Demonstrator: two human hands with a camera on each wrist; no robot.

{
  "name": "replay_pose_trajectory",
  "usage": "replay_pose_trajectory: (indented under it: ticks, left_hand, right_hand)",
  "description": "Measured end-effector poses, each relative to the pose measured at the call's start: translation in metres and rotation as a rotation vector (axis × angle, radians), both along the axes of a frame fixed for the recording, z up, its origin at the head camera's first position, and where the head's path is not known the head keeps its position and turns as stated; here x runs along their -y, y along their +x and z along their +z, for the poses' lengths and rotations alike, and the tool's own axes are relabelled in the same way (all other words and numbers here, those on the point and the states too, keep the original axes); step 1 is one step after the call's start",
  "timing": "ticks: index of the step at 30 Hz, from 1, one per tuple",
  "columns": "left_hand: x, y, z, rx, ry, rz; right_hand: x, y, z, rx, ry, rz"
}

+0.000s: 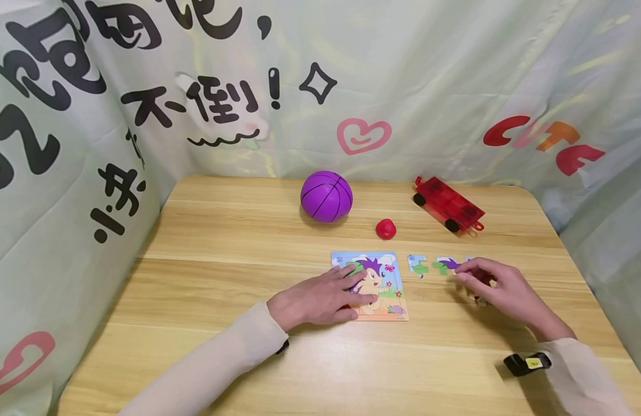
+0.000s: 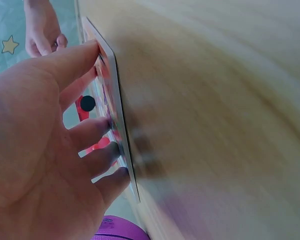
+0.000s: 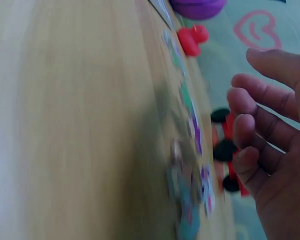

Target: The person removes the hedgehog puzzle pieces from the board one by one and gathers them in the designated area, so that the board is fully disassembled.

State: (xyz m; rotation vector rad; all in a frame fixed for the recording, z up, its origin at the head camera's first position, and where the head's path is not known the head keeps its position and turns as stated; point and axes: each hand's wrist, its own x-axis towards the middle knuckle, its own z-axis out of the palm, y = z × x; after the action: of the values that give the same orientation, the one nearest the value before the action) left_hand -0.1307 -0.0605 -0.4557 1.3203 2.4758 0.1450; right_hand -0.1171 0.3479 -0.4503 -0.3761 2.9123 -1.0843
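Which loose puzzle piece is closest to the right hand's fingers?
The purple and green piece, right at the right hand fingers. The other loose piece, blue and green, lies farther left, nearer the puzzle board.

Puzzle board (image 1: pixel 390 289): flat on the table, cartoon hedgehog picture, partly filled.
Loose pieces (image 1: pixel 418 265): flat, just right of board.
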Motion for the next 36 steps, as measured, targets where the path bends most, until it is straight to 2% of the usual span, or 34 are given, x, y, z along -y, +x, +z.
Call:
replay_pose_trajectory:
  ticks: [10, 15, 19, 24, 32, 36]
  left_hand:
    - [0.003, -0.002, -0.001, -0.063, 0.011, -0.032]
    - [0.016, -0.005, 0.002, -0.047, 0.044, -0.034]
    - [0.027, -0.004, 0.005, -0.011, 0.057, -0.018]
    - [0.035, -0.002, 0.003, -0.023, 0.035, -0.012]
    - [0.038, 0.001, -0.001, -0.013, 0.022, 0.000]
    - [0.038, 0.001, -0.001, -0.011, 0.018, 0.000]
  right_hand:
    - [0.047, -0.016, -0.002, -0.048, -0.010, 0.128]
    - [0.072, -0.026, -0.007, -0.089, 0.022, 0.187]
    - [0.091, -0.031, -0.010, -0.058, 0.025, 0.229]
    - [0.113, -0.033, -0.013, -0.001, 0.028, 0.274]
    - [0.135, -0.035, -0.019, 0.051, 0.103, 0.332]
    - [0.137, -0.036, -0.022, 0.041, 0.120, 0.329]
